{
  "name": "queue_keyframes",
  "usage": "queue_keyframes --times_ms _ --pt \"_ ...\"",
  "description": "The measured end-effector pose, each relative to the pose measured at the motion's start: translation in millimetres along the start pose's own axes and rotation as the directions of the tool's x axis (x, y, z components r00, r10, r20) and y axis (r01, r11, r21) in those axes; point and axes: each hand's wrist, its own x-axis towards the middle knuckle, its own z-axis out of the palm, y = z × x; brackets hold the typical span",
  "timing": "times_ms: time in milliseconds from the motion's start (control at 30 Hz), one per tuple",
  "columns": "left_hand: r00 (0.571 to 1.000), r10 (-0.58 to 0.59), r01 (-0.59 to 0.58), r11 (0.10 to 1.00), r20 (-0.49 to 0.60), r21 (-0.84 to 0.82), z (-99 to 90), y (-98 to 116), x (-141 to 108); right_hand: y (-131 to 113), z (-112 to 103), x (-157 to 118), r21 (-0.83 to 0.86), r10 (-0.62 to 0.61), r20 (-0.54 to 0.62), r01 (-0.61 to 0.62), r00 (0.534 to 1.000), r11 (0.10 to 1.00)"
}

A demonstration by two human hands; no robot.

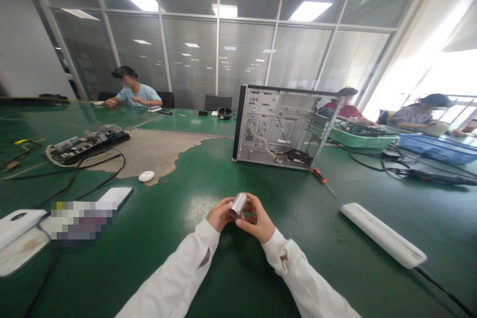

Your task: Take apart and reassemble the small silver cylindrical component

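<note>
Between my two hands, above the green table (179, 268), is a small silver metal cylinder (238, 203), tilted, with a dark reddish end toward me. My left hand (220, 214) closes on its left side. The fingers of my right hand (260, 218) curl round its right side, the thumb near the lower end. What the cylinder belongs to cannot be made out. Beyond my hands stands an open computer case (257, 126), its inside showing loose wires and a dark part at the bottom. A screwdriver (319, 176) with an orange and black handle lies by the case's right corner.
On the right lie a white power strip (383, 233), a green basket (363, 140) of cables and a blue basket (439, 149). To the left are an opened device with exposed parts (89, 144), a white round cap (146, 176) and black cables. Several people sit around the table.
</note>
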Motion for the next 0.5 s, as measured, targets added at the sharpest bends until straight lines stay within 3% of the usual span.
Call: queue_keyframes --times_ms 267,500 --pt "0.984 -0.137 0.15 0.982 0.116 -0.113 4.1 3.3 -6.8 -7.7 0.5 -1.7 -0.193 -0.051 -0.069 0.037 0.996 0.98" --pt "0.994 -0.092 0.094 0.995 0.05 -0.028 9.1 -0.9 -4.9 -24.8 -0.6 -4.0 -0.381 -0.108 -0.005 0.098 0.994 0.919"
